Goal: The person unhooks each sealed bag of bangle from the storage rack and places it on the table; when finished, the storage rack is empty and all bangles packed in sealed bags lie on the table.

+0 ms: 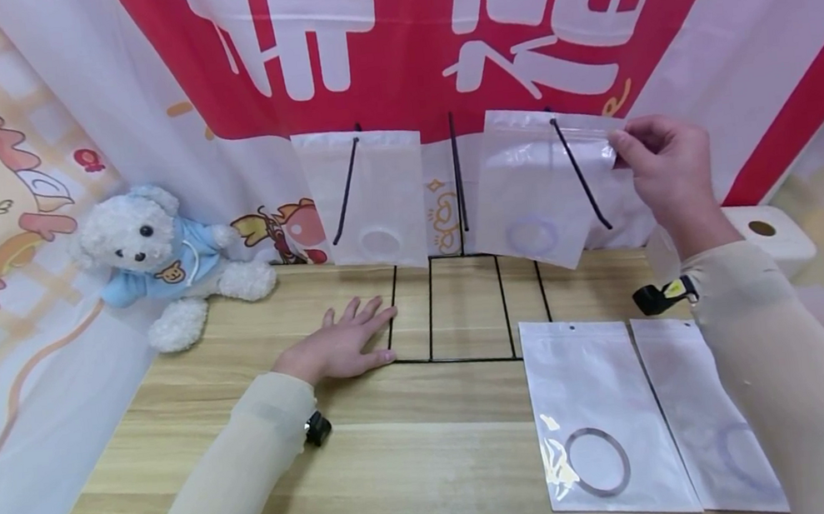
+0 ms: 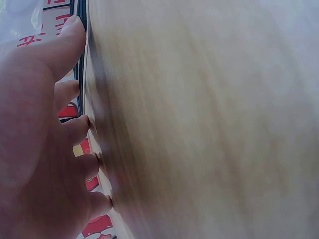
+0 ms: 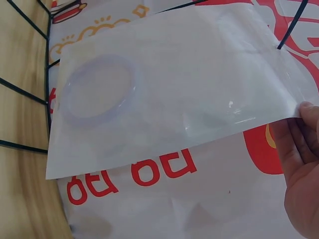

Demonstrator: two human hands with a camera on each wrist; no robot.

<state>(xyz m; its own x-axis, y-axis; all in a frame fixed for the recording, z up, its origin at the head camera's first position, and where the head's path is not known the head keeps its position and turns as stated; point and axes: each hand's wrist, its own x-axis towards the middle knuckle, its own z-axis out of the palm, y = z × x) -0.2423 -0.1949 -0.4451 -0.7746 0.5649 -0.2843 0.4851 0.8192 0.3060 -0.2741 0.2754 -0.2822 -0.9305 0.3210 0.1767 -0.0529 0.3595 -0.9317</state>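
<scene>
At the upper right, my right hand (image 1: pixel 670 171) pinches the top corner of a clear zip bag (image 1: pixel 523 170) between thumb and fingers. This bag hangs tilted on the right prong (image 1: pixel 581 172) of a black wire rack, and a pale lilac ring (image 3: pixel 132 82) shows near its bottom in the right wrist view. Fingers spread, my left hand (image 1: pixel 342 344) rests on the table beside the rack's wire base (image 1: pixel 429 314). On the left prong (image 1: pixel 347 193) hangs another zip bag (image 1: pixel 392 179) with a whitish ring low inside. The middle prong (image 1: pixel 458 181) carries no bag.
Two more zip bags lie side by side at the front right, one (image 1: pixel 591 380) with a grey ring, the other (image 1: pixel 686 396) partly under my right forearm. A white box (image 1: pixel 790 238) stands behind that arm. A white plush bear (image 1: pixel 155 250) sits at the back left.
</scene>
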